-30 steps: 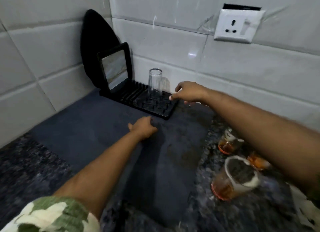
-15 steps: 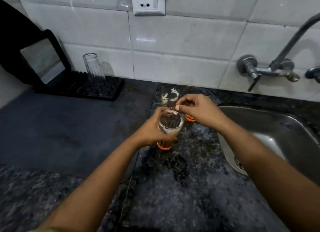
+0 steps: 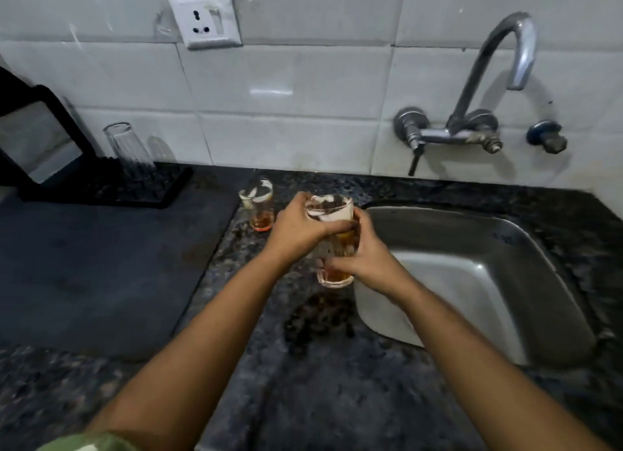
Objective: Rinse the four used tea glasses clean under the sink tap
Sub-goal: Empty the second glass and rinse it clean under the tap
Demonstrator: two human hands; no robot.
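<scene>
Both my hands hold used tea glasses above the counter at the left rim of the steel sink (image 3: 526,258). My left hand (image 3: 295,226) grips the upper glass (image 3: 329,208), which has white foam residue inside. Directly beneath it my right hand (image 3: 362,262) grips a lower glass (image 3: 337,278) with amber tea in its base. The two glasses look stacked one in the other. A third used glass (image 3: 258,204) with tea dregs stands on the counter to the left. A clear glass (image 3: 129,150) stands upside down on the black drying rack (image 3: 111,191). No water runs from the tap (image 3: 505,56).
A dark mat (image 3: 101,265) covers the counter on the left under the rack. A black-framed mirror (image 3: 37,140) leans at the rack's far left. A dark wet patch (image 3: 320,319) lies on the granite below the glasses. A wall socket (image 3: 205,19) sits above.
My view swung right from the rack to the sink. My left hand took a used glass, my right hand took another, and both glasses are now lifted together beside the sink.
</scene>
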